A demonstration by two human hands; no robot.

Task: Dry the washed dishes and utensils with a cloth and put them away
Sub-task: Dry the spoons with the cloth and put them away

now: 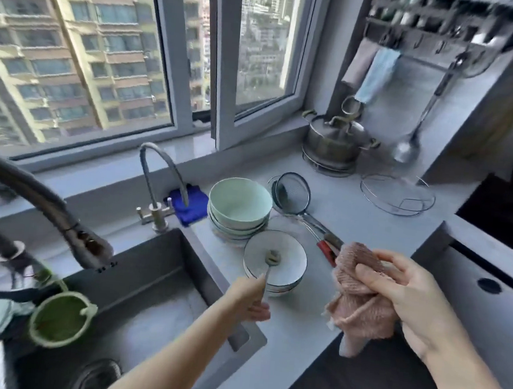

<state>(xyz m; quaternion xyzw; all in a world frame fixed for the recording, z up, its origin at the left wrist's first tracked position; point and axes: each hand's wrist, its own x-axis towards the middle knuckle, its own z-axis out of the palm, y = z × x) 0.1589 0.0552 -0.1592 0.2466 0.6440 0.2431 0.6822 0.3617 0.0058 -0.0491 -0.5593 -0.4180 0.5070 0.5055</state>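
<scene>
The left hand [250,299] pinches a slim metal spoon [270,265], whose bowl sits over the white ceramic bowl [287,253] beyond it. The right hand [401,297] grips a crumpled pink cloth [354,302].

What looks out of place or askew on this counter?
Nothing spilled or broken. The mesh strainer sits tilted beside the stacked green bowls, and a blue cloth is bunched beside the small tap.

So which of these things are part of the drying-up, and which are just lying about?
In use: spoon in the left hand, pink cloth in the right hand, white bowls, green bowls.
Lying about: lidded pot, hanging ladle, blue cloth by the tap, wire rack.
</scene>
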